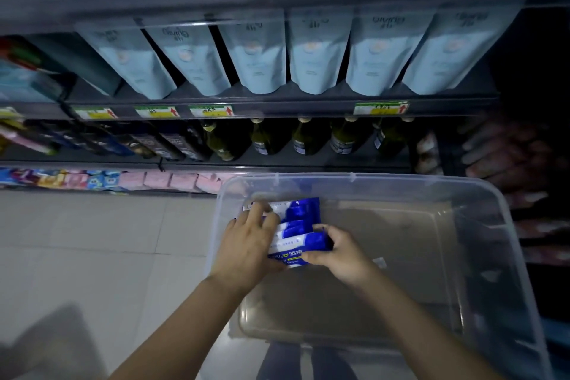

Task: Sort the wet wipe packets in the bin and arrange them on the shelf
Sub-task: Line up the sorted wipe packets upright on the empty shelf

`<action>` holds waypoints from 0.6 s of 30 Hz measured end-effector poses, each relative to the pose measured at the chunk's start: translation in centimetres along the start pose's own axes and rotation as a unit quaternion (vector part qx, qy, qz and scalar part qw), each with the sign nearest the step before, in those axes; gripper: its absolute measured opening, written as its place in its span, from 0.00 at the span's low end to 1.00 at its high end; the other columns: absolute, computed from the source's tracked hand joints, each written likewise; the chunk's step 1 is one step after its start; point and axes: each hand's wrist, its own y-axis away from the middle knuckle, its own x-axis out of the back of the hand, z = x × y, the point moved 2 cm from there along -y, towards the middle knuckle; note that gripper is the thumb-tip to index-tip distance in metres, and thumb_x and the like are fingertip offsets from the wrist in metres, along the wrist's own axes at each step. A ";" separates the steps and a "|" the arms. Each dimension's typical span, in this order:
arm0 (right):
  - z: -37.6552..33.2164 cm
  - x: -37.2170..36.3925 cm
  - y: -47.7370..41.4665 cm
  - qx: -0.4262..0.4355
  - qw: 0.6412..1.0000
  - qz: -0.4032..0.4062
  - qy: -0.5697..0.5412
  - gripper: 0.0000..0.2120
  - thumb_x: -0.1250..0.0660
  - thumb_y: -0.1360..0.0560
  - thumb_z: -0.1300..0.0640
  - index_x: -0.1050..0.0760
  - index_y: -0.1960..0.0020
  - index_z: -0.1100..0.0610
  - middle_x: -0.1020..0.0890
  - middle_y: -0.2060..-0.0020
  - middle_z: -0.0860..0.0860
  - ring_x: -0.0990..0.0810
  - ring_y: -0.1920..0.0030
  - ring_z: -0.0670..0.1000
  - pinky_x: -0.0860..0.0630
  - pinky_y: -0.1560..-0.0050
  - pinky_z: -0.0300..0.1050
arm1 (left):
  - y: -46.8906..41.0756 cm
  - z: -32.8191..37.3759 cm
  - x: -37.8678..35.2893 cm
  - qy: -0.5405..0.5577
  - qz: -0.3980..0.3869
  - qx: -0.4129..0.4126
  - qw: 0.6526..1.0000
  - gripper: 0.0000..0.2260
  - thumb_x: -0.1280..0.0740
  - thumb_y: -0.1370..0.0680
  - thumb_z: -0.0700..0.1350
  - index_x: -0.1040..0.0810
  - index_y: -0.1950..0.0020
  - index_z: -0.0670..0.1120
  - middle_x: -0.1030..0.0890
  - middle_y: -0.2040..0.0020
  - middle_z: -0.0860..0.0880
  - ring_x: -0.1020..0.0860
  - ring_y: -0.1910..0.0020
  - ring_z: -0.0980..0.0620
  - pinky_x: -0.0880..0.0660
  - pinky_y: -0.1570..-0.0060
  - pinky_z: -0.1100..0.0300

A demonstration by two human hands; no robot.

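Blue-and-white wet wipe packets (296, 231) sit bunched at the far-left of the clear bin (401, 179), left hand (249, 241) and right hand (339, 253) each keeping a grip round them; gathering seems underway, and lifting them together to the shelf (308, 105) comes next.

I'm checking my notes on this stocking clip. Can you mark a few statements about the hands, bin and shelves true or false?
1. Both the left hand and the right hand hold wet wipe packets. True.
2. The packets are red. False: they are blue and white.
3. The packets are inside the clear bin. True.
4. Bottles stand on the shelf above the tags. False: light blue pouches stand above the price tags; the bottles are below.
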 end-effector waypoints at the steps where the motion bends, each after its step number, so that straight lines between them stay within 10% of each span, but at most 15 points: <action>1: 0.2 0.1 0.1 -0.002 1.000 -0.003 0.000 0.20 0.28 0.34 0.73 0.27 0.49 0.53 0.20 0.54 0.51 0.22 0.53 0.50 0.24 0.48 0.43 | 0.2 0.2 -0.1 0.003 0.013 -0.006 1.000 0.35 0.21 0.52 0.62 0.26 0.52 0.47 0.23 0.51 0.46 0.22 0.62 0.45 0.26 0.67 0.54; 8: 0.5 2.9 0.5 -0.024 0.999 0.011 0.037 0.27 0.46 0.33 0.82 0.27 0.42 0.59 0.21 0.48 0.55 0.22 0.51 0.48 0.27 0.62 0.32 | 1.9 1.0 -1.1 -0.029 0.054 -0.049 0.997 0.31 0.21 0.53 0.61 0.26 0.57 0.50 0.21 0.66 0.52 0.23 0.66 0.49 0.30 0.67 0.59; 13: -0.5 3.0 -1.7 -0.045 0.990 0.122 0.059 0.26 0.33 0.26 0.61 0.36 0.30 0.59 0.29 0.33 0.54 0.28 0.37 0.53 0.30 0.41 0.46 | 3.7 0.8 -2.2 0.024 0.006 -0.046 0.999 0.32 0.21 0.48 0.60 0.32 0.53 0.51 0.19 0.61 0.52 0.20 0.63 0.50 0.26 0.59 0.59; 18: -2.2 -0.5 -3.5 -0.075 0.994 0.050 -0.070 0.17 0.28 0.29 0.60 0.25 0.42 0.61 0.18 0.46 0.58 0.18 0.51 0.55 0.21 0.51 0.49 | 5.2 0.9 -1.4 0.248 -0.031 0.104 0.963 0.30 0.22 0.37 0.53 0.33 0.42 0.49 0.23 0.48 0.54 0.22 0.49 0.49 0.29 0.57 0.60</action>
